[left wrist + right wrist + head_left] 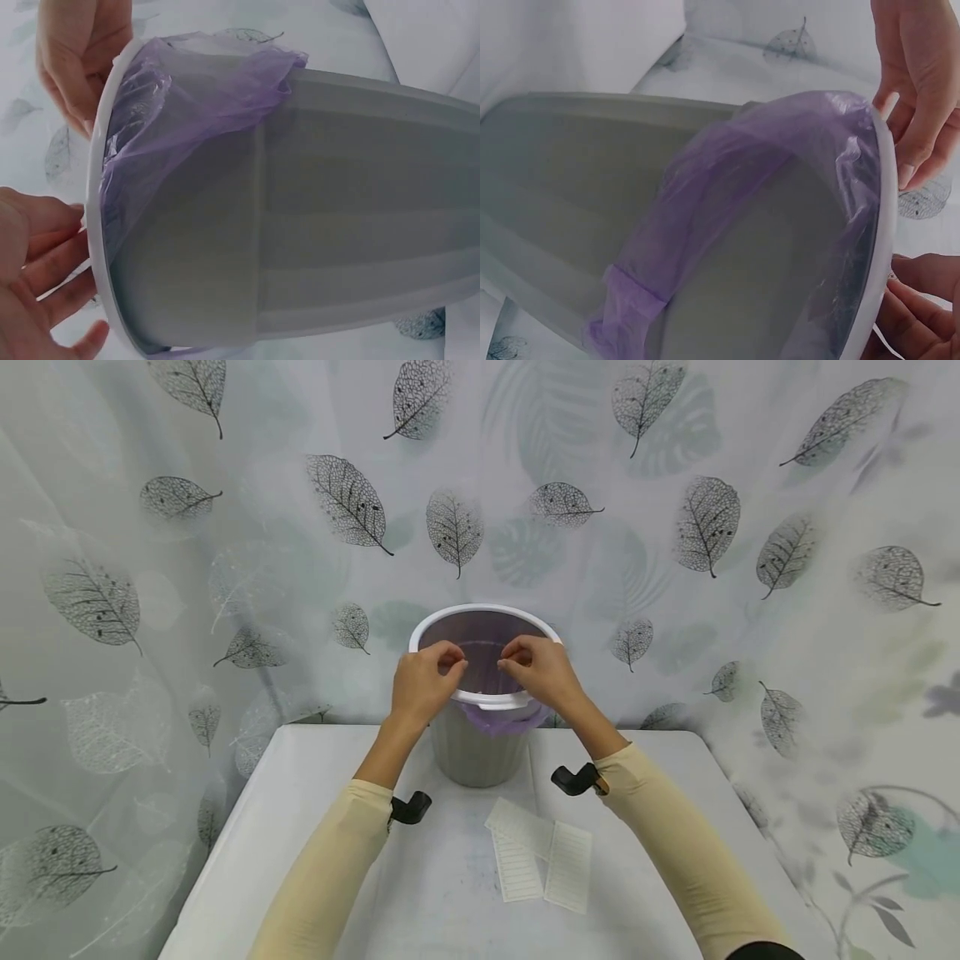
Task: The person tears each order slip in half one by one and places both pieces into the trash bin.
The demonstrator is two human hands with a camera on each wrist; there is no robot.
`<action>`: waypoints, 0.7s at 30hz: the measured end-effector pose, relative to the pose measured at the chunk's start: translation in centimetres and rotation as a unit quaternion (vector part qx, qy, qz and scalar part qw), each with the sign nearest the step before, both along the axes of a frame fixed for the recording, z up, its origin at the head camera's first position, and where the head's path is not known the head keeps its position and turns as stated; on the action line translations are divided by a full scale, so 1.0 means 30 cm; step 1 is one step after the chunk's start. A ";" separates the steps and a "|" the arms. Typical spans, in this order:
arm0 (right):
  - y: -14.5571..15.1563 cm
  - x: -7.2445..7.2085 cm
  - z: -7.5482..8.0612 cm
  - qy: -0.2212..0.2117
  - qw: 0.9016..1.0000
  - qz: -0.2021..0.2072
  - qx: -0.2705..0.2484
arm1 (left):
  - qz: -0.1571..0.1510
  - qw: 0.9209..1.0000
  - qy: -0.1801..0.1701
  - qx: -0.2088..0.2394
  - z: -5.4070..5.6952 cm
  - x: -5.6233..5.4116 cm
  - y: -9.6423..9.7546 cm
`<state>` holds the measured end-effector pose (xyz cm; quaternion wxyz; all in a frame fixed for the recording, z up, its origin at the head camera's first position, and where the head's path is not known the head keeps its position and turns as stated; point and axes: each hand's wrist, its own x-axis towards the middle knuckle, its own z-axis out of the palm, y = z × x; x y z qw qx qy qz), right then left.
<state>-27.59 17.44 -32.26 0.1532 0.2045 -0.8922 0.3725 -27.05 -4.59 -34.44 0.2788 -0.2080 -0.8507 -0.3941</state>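
Observation:
A tall grey bin [480, 743] with a white rim ring [491, 701] stands on the table. It is lined with a purple plastic bag [504, 718], whose edge hangs down outside under the ring. My left hand [428, 683] is above the left side of the bin's mouth, with thumb and forefinger bent toward each other. Opposite it, my right hand [542, 670] is at the right side in a similar pose. In the left wrist view, spread left fingers [60, 274] reach the rim. No object shows between the fingers of either hand.
Several white lined paper slips [567, 864] lie overlapping on the white-covered table [442, 893] in front of the bin. Behind it hangs a leaf-patterned curtain [495, 460]. A black camera mount sits at each wrist.

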 end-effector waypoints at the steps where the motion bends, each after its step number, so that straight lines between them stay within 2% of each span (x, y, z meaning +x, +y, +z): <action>1: 0.001 0.007 0.000 0.001 1.000 0.003 -0.004 | -0.002 1.000 0.007 0.002 -0.003 0.006 -0.003; 8: 0.005 0.086 -0.010 0.048 0.998 0.027 -0.015 | -0.017 0.998 0.052 0.024 -0.039 0.059 -0.027; 13: 0.013 0.152 -0.031 0.083 0.994 0.058 -0.050 | -0.022 0.996 0.083 0.041 -0.068 0.101 -0.036; 21: 0.030 0.221 -0.073 0.100 0.987 0.096 -0.085 | -0.037 0.991 0.119 0.058 -0.117 0.155 -0.039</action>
